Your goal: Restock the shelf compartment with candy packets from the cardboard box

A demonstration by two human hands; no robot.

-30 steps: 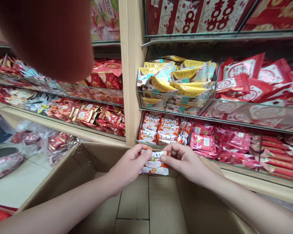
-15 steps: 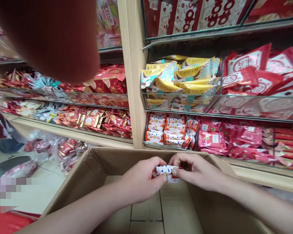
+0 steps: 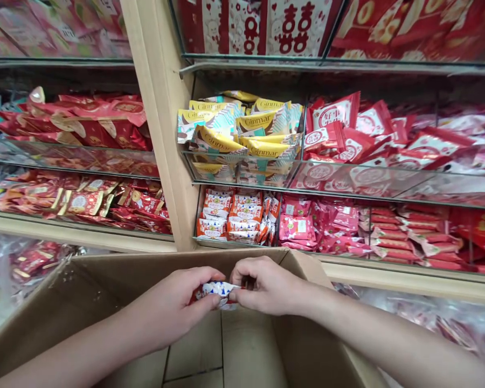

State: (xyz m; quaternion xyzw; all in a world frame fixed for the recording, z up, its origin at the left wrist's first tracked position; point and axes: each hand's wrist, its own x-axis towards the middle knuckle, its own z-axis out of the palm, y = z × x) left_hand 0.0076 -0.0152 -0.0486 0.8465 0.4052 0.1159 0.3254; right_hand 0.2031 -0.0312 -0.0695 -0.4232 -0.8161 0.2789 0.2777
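A small white, blue and red snack packet (image 3: 219,289) is held between both hands above a cardboard box (image 3: 101,277). My left hand (image 3: 181,302) is closed on the packet's left end, thumb in front. Fingers curled, my right hand (image 3: 262,285) pinches the right end. Part of the packet is hidden behind the fingers. Just beyond the box, similar orange and white packets (image 3: 246,213) stand in rows on the bottom shelf, beside pink packets (image 3: 298,227).
Yellow packets (image 3: 262,123) and red-and-white packets (image 3: 331,116) fill the shelf above, behind a clear front strip. A wooden upright (image 3: 161,124) divides the shelves. Plastic bags of snacks (image 3: 36,261) lie at the lower left, others at the lower right.
The view has swung to the right, so shelves, box and hands appear farther left. The large dark blurred shape at the upper left is gone. Both hands still hold the packet.
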